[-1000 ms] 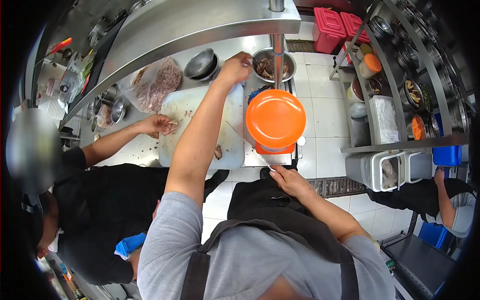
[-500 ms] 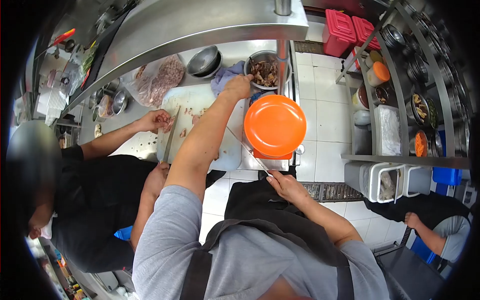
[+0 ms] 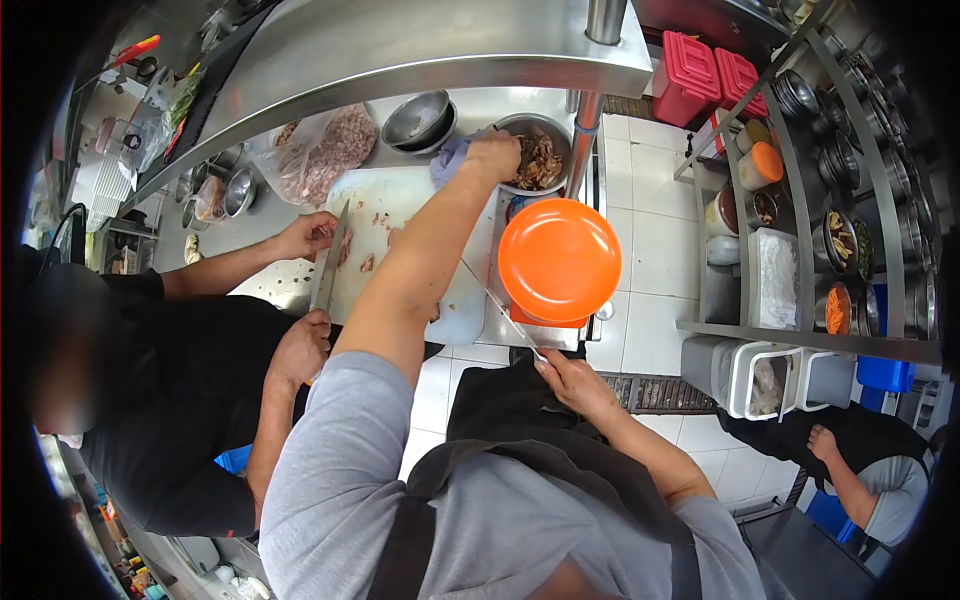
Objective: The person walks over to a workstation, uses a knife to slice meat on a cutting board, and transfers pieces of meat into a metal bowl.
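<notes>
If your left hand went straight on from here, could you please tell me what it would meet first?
The left hand would probably meet the brown pieces in the metal bowl, though depth is unclear.

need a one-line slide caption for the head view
Left hand at a metal bowl of brown food pieces, right hand holding a knife beside an orange plate.

Nice and bright in the middle, lit from somewhere out of sight. Shiny with glare on the steel shelf, a little on the orange plate. Clear enough at the bowl. Bent and stretched toward the sides. Black at the corners. Smudgy over a co-worker's head.
</notes>
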Demonstrator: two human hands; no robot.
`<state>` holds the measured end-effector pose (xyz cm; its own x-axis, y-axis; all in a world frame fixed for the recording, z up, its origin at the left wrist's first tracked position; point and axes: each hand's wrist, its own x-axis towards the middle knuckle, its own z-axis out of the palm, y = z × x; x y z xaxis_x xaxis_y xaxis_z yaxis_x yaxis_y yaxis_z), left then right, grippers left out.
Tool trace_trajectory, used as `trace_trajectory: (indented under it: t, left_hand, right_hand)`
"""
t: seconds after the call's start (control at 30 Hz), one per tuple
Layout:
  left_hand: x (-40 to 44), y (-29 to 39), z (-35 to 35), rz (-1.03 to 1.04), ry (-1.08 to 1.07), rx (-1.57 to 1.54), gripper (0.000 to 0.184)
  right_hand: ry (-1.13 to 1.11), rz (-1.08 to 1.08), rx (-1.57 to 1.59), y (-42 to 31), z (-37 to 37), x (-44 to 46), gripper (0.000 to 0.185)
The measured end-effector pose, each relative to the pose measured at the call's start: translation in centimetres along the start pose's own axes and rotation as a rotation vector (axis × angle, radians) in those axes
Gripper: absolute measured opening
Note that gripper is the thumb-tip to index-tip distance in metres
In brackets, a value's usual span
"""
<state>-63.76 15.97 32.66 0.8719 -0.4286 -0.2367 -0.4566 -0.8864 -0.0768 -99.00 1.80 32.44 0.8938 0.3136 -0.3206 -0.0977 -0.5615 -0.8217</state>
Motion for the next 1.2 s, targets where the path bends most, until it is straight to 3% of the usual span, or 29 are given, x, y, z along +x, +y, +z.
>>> trace_trajectory:
  t: [0.1, 0.23, 0.77, 0.83, 1.0, 1.07, 1.1, 1.2]
  left_hand:
    - [1.0, 0.4, 2.4, -0.063, 0.038, 0.063, 0.024]
    - [1.3, 0.7, 4.0, 0.033, 0.216, 0.216, 0.026]
    - [0.5, 1.4, 2.8, -0.057, 0.057, 0.132, 0.033]
    - [0.6, 0.5, 2.2, -0.015, -0.075, 0.035, 0.036]
    - [-0.2, -2.9, 1.1, 0.093, -0.109, -0.360, 0.036]
    - [-2.8, -3.9, 0.7, -0.154, -0.322, -1.340, 0.028]
    - [-4.0, -4.6, 0.9, -0.159, -0.314, -1.342, 0.028]
    - [-7.8, -5.9, 1.9, -0.004, -0.307, -1.726, 0.019]
  right_hand:
    - [-0.001, 0.011, 0.005, -0.4, -0.5, 0.1, 0.035]
    - [-0.008, 0.011, 0.013, -0.4, -0.7, 0.0, 0.034]
    - [0.001, 0.020, 0.020, -0.6, -0.3, -0.3, 0.037]
    - [0.002, 0.012, 0.012, -0.4, -0.1, -0.2, 0.036]
    - [0.001, 0.002, 0.005, -0.3, 0.1, -0.2, 0.038]
    - [0.019, -0.002, 0.012, 0.2, 0.5, -0.2, 0.038]
    - [0.031, -0.005, 0.022, 0.4, 0.6, -0.1, 0.039]
    - [0.025, 0.035, 0.028, 0.4, 0.8, -0.1, 0.040]
